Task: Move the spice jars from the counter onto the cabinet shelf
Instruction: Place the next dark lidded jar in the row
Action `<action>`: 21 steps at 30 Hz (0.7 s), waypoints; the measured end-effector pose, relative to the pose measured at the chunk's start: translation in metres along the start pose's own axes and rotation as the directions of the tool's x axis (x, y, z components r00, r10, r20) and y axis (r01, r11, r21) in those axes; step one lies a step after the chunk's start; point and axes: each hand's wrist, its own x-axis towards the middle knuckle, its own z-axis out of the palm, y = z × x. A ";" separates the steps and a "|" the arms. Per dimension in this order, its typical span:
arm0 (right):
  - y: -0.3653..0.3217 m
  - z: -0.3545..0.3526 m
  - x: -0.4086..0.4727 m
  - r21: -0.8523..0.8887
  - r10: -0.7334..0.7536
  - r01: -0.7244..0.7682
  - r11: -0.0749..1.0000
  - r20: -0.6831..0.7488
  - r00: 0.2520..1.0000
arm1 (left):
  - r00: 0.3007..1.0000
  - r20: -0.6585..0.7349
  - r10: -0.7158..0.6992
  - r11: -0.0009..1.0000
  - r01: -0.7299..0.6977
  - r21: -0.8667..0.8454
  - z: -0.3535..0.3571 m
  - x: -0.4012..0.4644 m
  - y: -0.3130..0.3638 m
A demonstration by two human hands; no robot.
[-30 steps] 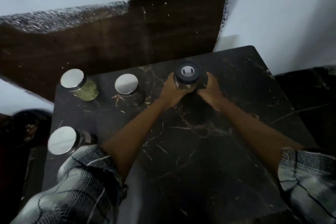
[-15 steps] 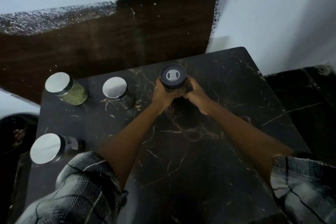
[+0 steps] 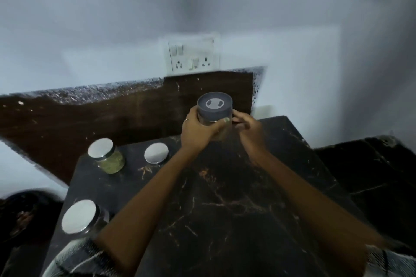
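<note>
The dark-lidded jar (image 3: 215,111), on the counter (image 3: 236,198) a second ago, is now lifted above its far edge, clasped by the left hand (image 3: 198,130) and right hand (image 3: 249,129); three silver-lidded jars (image 3: 105,156) remain near the left edge.

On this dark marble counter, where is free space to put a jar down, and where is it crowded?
The dark marble counter is bare between the two forearms and along its right side. The left edge is crowded: green-filled glass jar, silver-lidded jar, front silver-lidded jar. Both hands hold the black-lidded jar.

white wall switchboard (image 3: 193,56), brown backsplash (image 3: 112,114)
</note>
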 end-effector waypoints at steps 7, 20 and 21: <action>-0.104 -0.025 -0.009 0.242 -0.202 0.206 0.948 -0.041 0.978 | 0.976 -0.119 0.183 0.979 -0.192 -0.069 -0.041 0.003 0.104; -0.189 -0.038 -0.026 0.692 -0.204 -0.078 0.717 0.315 0.927 | 0.962 -0.098 0.256 0.933 -0.272 -0.235 -0.090 -0.013 0.215; -0.190 -0.038 -0.027 0.706 -0.216 -0.099 0.701 0.343 0.914 | 0.961 -0.094 0.260 0.928 -0.275 -0.250 -0.091 -0.015 0.217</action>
